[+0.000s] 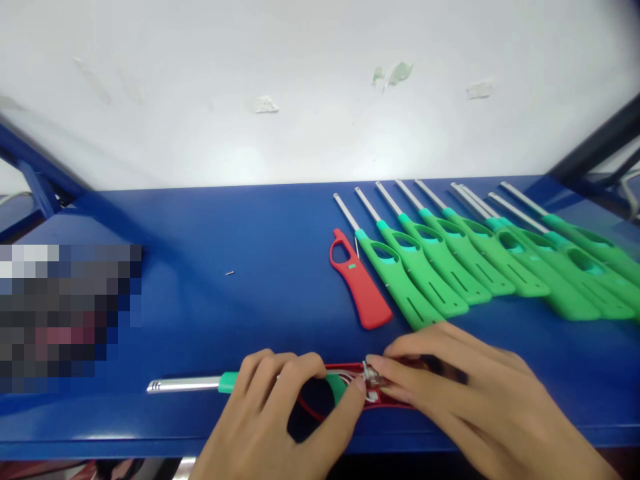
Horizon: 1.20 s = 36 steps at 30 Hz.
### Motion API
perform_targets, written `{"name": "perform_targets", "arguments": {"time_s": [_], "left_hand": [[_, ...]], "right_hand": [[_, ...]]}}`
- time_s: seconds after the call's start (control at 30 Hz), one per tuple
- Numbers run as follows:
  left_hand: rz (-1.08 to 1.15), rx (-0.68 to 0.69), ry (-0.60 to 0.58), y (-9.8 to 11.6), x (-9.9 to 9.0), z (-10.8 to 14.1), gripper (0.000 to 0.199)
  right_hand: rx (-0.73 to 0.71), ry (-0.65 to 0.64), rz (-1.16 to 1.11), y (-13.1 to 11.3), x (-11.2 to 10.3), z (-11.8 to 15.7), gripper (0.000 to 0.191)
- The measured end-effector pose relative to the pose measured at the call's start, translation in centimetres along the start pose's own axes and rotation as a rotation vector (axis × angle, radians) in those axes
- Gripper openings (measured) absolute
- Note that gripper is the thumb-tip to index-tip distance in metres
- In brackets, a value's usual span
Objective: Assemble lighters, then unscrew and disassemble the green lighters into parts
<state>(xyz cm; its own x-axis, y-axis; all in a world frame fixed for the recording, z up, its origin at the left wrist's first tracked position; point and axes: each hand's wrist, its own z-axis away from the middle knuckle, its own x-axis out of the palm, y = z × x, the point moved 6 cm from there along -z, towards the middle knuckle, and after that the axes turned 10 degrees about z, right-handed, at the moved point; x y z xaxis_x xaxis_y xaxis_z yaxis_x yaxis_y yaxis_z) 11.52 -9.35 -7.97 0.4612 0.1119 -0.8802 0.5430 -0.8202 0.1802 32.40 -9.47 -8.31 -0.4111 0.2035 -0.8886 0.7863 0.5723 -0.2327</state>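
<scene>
An opened red utility lighter (395,398) lies along the front of the blue table, its metal barrel (185,384) pointing left and its inside facing up. My left hand (280,407) is closed around its trigger end, with the thumb by the green trigger (336,387) and thin white wires. At the lighter's middle, my right hand (465,387) pinches the fuel tank with its metal valve (371,375); my fingers cover most of the tank. Behind the hands rests the loose red half-shell (367,293) of a lighter handle.
A row of green utility lighters (405,280) lies at the right, barrels pointing away, some overlapping. A small screw (229,273) lies left of centre. A pixelated dark object (65,320) occupies the left side. A white wall (320,140) stands behind the table (200,320).
</scene>
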Motion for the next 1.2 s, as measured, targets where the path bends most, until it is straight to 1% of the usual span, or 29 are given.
{"name": "perform_targets", "arguments": {"time_s": [0.3, 0.5, 0.6, 0.7, 0.8, 0.87, 0.93, 0.97, 1.0, 1.1, 1.13, 1.2], "left_hand": [[-0.014, 0.006, 0.024, 0.1, 0.0, -0.1, 0.040], [-0.041, 0.006, 0.024, 0.0, 0.0, 0.0, 0.040], [-0.050, 0.010, 0.046, 0.0, 0.2, 0.2, 0.041], [-0.051, 0.009, 0.062, 0.0, 0.3, 0.3, 0.040], [-0.040, 0.009, 0.066, -0.1, 0.4, 0.3, 0.039], [-0.032, 0.016, 0.065, -0.4, 0.3, 0.4, 0.040], [-0.025, 0.016, 0.066, -0.8, 0.2, 0.5, 0.041], [-0.020, 0.013, 0.065, -1.0, 0.2, 0.5, 0.042], [-0.014, 0.011, 0.069, -1.2, 0.1, 0.6, 0.042], [-0.002, 0.020, 0.090, -1.5, 0.0, 0.9, 0.041], [-0.002, 0.023, 0.100, -1.5, 0.0, 1.0, 0.042], [0.005, 0.022, 0.120, -1.6, -0.3, 1.2, 0.046]], "right_hand": [[-0.035, 0.017, 0.039, 0.0, -0.1, -0.5, 0.027], [-0.011, 0.059, 0.132, 0.0, -0.4, 0.0, 0.027], [0.039, 0.120, 0.163, 0.2, -0.9, 0.3, 0.024], [0.082, 0.222, 0.164, 0.3, -1.6, 0.2, 0.026], [0.104, 0.304, 0.175, 0.2, -2.2, -0.4, 0.029], [0.094, 0.335, 0.231, 0.0, -2.5, -1.3, 0.025], [0.090, 0.322, 0.304, -0.2, -2.6, -2.6, 0.016], [0.105, 0.291, 0.326, -0.2, -2.4, -3.4, 0.013], [0.125, 0.250, 0.338, -0.1, -2.2, -4.3, 0.015], [0.160, 0.132, 0.396, -0.2, -1.2, -6.3, 0.031], [0.149, 0.113, 0.447, -0.3, -0.9, -6.8, 0.033], [0.097, 0.107, 0.556, -0.8, -0.4, -7.2, 0.031]]}}
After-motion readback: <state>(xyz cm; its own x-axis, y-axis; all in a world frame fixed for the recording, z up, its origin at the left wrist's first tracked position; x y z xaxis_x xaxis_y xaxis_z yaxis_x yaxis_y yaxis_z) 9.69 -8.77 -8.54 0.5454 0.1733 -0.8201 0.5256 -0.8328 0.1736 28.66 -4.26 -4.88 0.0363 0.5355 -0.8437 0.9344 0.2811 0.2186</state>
